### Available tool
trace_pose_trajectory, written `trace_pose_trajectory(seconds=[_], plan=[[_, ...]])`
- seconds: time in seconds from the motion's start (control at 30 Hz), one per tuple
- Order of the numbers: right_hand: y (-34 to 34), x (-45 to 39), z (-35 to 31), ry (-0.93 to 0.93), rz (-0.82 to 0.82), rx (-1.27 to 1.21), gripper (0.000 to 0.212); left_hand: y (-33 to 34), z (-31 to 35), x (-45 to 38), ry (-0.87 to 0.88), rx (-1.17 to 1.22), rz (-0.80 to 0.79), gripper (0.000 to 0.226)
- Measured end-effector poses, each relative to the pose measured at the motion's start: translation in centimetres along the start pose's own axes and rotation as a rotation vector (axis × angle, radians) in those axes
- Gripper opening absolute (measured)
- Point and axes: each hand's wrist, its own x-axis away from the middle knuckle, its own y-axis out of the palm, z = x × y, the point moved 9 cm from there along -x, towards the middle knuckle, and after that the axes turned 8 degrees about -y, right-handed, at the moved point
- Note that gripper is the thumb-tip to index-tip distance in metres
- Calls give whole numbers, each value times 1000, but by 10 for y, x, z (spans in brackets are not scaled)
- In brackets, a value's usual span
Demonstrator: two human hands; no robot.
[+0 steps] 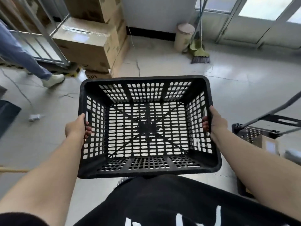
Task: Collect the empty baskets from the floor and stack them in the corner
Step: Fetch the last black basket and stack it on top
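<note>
An empty black slotted plastic basket (146, 80) is held level in front of my body, above the pale tiled floor. My left hand (76, 126) grips its left wall, fingers curled in through the handle slot. My right hand (216, 123) grips the right wall the same way, fingertips showing inside the basket. The floor is visible through the basket's slotted bottom.
Stacked cardboard boxes (88, 41) stand at the back left beside a metal rack (48, 30). Another person's leg and shoe (52, 79) are at the left. A beige bin (184, 36) and a broom (200, 54) stand against the far wall. A trolley with a box (263, 136) is at the right.
</note>
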Motion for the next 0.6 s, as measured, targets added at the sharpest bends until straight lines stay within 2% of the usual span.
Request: trace_pose_trajectory(seconds=[0.33, 0.6], plan=[[-11, -89, -69, -10, 242, -101, 39, 177, 138, -36, 73, -178, -182, 41], [-19, -196, -126, 11, 322, -153, 42, 335, 223, -47, 6, -295, -378, 47]])
